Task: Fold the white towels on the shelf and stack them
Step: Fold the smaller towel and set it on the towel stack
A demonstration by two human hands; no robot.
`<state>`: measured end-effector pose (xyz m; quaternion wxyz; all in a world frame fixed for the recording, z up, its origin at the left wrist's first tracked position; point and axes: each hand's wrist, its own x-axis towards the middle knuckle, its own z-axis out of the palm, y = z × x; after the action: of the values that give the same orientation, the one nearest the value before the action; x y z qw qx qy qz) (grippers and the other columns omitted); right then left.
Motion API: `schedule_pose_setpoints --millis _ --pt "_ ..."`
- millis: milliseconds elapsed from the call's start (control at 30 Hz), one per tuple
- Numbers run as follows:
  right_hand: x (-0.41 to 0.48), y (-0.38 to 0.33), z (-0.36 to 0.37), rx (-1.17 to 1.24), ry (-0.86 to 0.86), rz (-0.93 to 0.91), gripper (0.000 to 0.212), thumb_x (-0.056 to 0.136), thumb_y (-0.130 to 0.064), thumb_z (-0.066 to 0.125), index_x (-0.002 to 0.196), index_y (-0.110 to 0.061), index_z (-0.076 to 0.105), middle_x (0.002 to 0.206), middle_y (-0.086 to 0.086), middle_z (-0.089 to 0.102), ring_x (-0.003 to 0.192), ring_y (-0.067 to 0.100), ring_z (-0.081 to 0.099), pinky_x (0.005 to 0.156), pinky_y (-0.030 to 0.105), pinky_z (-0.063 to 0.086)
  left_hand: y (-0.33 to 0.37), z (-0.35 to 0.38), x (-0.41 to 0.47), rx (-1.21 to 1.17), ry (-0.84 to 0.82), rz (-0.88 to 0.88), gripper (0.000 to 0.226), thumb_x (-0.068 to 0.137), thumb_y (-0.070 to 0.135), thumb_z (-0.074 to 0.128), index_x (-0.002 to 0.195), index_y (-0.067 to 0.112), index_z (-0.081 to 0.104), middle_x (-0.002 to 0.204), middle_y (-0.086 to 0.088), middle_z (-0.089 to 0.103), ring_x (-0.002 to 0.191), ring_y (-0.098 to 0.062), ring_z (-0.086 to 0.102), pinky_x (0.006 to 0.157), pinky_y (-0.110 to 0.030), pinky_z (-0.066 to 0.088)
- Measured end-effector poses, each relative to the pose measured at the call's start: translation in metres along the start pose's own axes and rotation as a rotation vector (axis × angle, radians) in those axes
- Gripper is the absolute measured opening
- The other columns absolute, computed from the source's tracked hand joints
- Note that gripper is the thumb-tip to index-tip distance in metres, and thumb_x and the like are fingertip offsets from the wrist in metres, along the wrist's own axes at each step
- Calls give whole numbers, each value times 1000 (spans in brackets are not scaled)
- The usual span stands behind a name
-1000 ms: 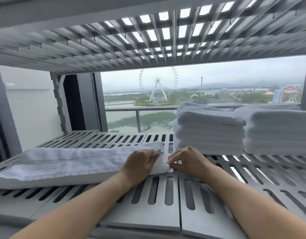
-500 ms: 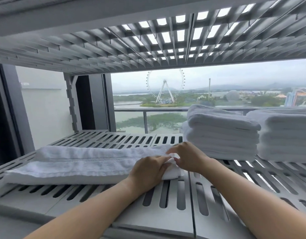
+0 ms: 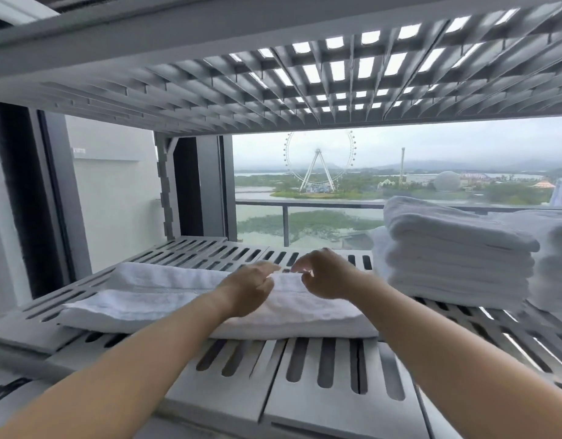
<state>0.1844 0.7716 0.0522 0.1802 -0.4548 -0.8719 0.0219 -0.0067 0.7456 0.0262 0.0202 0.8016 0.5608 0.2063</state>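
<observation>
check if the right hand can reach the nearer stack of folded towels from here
Probably yes. The right hand is at the half-folded towel's far edge, and only bare slatted shelf lies between it and the nearer towel stack to its right; nothing blocks the way.

Soft overcast daylight enters from the window behind; edges bow, moving hands slightly blurred.

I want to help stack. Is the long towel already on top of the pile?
No, the long towel lies on the shelf, left of the folded pile.
</observation>
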Motion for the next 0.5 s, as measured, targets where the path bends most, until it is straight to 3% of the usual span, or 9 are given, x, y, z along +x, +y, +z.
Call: schedule_pose_setpoints --millis 100,167,233,300,367,500 --pt "29 -31 25 16 -44 65 38 94 -18 39 129 -21 53 137 5 51 127 23 45 104 36 37 -19 -6 12 -28 -27 -74 45 96 22 32 141 18 36 149 -4 36 133 -18 35 109 -37 30" --pt "40 -38 43 20 -150 120 40 98 -31 35 134 -21 47 141 7 47 129 25 43 105 40 37 -32 -2 11 -33 -90 -97 45 99 35 31 142 23 34 151 -3 32 137 -18 30 113 -41 23" --pt "40 -27 58 -25 -269 219 53 95 -55 25 143 -31 33 153 3 30 140 26 25 113 53 21 -53 4 2 96 -193 -193 53 95 56 26 145 37 23 157 4 17 143 -19 15 113 -53 6" --pt "36 -6 62 -83 -288 378 71 84 -75 15 146 -40 18 158 -4 13 145 27 4 112 64 -2 -75 4 -7 245 -237 -307 62 86 72 17 143 51 8 158 10 3 145 -24 2 107 -65 -7" --pt "31 6 59 -112 -265 488 78 77 -82 11 146 -43 13 158 -6 8 145 28 -2 105 67 -14 -91 -3 -10 291 -241 -342 68 80 80 14 142 54 3 158 8 4 145 -27 0 104 -69 -9" --pt "29 3 57 -152 -272 504 77 79 -81 10 146 -43 10 158 -6 7 145 27 -2 106 67 -12 -105 -14 -12 284 -279 -332 71 79 80 16 143 51 4 159 6 5 145 -26 -1 105 -69 -9"
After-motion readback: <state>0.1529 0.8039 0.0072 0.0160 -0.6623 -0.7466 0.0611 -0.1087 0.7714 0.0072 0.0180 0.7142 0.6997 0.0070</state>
